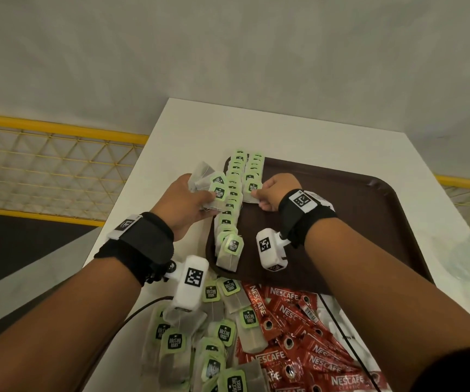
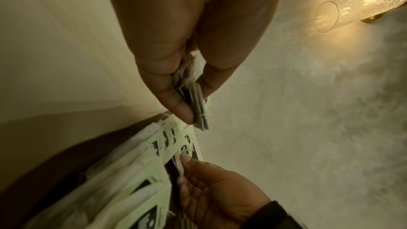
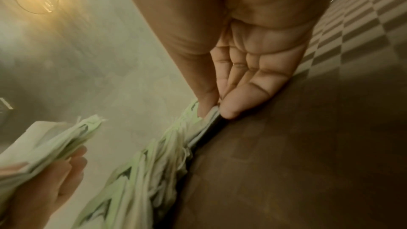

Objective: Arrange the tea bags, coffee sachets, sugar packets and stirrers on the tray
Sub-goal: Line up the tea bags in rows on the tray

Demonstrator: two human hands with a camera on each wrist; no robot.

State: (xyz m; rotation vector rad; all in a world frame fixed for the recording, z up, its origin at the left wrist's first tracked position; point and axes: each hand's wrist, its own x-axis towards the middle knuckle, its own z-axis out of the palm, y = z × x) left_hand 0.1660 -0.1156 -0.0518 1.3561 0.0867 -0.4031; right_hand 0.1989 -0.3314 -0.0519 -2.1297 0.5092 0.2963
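A dark brown tray [image 1: 364, 210] lies on the white table [image 1: 256, 128]. Two rows of green-tagged tea bags [image 1: 232, 199] run along its left side. My left hand [image 1: 191, 202] grips a small stack of tea bags [image 1: 214, 188] just left of the rows; the left wrist view shows the stack [image 2: 198, 104] pinched between thumb and fingers. My right hand [image 1: 273, 193] pinches one tea bag [image 1: 252, 190] at the near end of the second row, its thumb and finger closed on the bag's edge [image 3: 209, 112].
Loose tea bags [image 1: 197, 346] and red coffee sachets [image 1: 299, 335] are heaped on the table in front of the tray. A yellow railing with mesh [image 1: 52, 154] runs to the left. The tray's right part is bare.
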